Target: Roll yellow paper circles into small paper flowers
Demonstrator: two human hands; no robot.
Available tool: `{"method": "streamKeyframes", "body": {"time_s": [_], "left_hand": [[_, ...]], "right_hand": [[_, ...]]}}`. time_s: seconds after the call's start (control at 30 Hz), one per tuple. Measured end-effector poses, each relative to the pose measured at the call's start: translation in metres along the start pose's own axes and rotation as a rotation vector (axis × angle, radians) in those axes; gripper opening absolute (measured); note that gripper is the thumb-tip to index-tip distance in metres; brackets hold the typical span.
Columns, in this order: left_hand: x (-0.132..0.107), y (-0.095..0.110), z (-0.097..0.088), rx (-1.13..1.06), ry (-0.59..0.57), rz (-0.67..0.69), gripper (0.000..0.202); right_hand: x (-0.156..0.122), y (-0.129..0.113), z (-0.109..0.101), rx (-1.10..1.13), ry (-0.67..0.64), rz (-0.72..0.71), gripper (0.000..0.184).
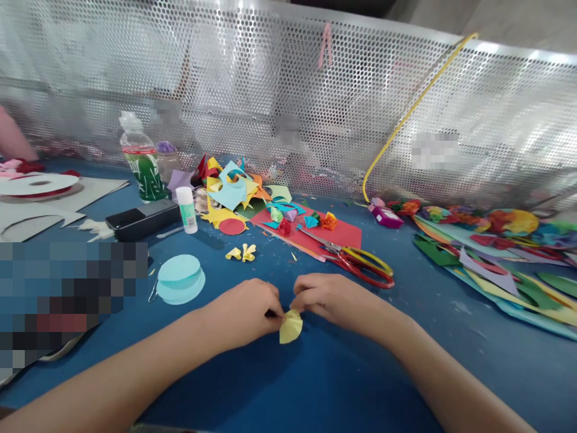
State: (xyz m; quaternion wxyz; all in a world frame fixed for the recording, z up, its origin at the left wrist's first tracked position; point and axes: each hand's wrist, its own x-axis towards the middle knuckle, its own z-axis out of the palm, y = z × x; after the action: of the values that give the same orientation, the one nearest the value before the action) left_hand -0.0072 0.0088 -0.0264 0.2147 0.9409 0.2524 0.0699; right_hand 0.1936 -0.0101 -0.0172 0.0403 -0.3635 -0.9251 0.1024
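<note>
A small pale yellow piece of paper (291, 329), fan-shaped with creases, is held between both hands over the blue table. My left hand (255, 310) pinches its left edge, fingers closed. From the other side my right hand (322, 296) grips the upper right edge, its fingers bent together. Beyond the hands lie two folded yellow paper pieces (243, 253). Left of them is a stack of light blue paper circles (180, 279), with a bit of metal wire or a tool at its edge. Scissors (356, 258) with red and yellow handles rest to the right on red paper (347, 233).
A glue stick (187, 210) stands beside a black tray (142, 221) and a green-labelled bottle (143, 159). Coloured paper scraps (229, 189) pile up at the back. More cut sheets (505, 282) lie at right. A perforated metal screen (270, 78) borders the table (252, 391).
</note>
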Motion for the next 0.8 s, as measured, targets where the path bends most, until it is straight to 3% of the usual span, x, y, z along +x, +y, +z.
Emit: {"method": "streamKeyframes", "body": {"time_s": [0.3, 0.57, 0.8], "left_hand": [[0.0, -0.001, 0.002, -0.011, 0.018, 0.018, 0.018], [0.0, 0.0, 0.0, -0.046, 0.036, 0.007, 0.019], [0.0, 0.0, -0.005, -0.23, 0.085, -0.224, 0.025]], "right_hand": [[-0.005, 0.005, -0.002, -0.043, -0.006, 0.011, 0.027], [-0.001, 0.003, -0.001, 0.171, 0.036, 0.069, 0.012], [0.004, -0.007, 0.006, 0.01, 0.028, 0.044, 0.013]]}}
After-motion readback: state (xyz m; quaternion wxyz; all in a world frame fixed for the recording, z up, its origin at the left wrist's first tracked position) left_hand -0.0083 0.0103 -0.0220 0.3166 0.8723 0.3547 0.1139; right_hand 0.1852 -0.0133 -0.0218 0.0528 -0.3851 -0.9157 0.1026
